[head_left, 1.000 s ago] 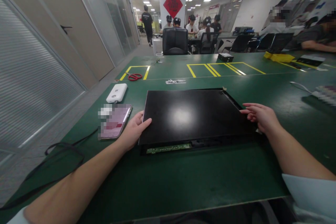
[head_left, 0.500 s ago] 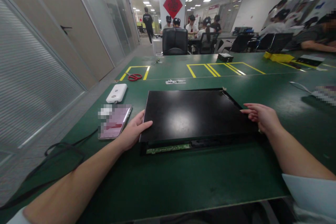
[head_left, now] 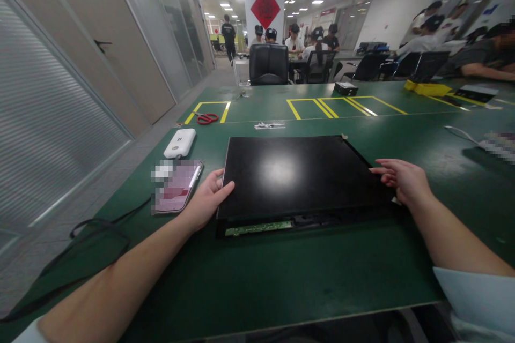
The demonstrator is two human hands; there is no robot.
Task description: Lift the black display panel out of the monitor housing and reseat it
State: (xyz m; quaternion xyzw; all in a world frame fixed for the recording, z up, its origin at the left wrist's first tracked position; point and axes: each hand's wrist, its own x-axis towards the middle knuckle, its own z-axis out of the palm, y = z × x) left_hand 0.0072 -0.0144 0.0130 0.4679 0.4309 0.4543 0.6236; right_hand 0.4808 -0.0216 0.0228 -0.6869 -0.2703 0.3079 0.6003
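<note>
A black LCD panel (head_left: 298, 171) lies over a black frame (head_left: 322, 220) on the green table. Along the near side, a strip of green circuit board (head_left: 257, 228) shows below the panel's edge. My left hand (head_left: 207, 198) grips the panel's left edge, thumb on top and fingers at the side, partly hidden. At the right edge, my right hand (head_left: 404, 179) has its fingers curled, with the index fingertip against the rim. Its thumb is hidden, and panel and frame lie close together there. A small pale tab (head_left: 396, 201) shows beside this hand.
Left of the panel lie a phone (head_left: 179, 187) and a white power bank (head_left: 180, 143), with a black cable (head_left: 100, 220) nearby. Red-handled scissors (head_left: 207, 118) and small white pieces (head_left: 269, 125) lie farther back. A yellow tray (head_left: 426, 88) stands at far right. People sit beyond.
The panel's far edge has shifted slightly away from me and now covers more of the frame's far rim. The light's reflection on the panel has moved up. Both hands keep nearly the same place.
</note>
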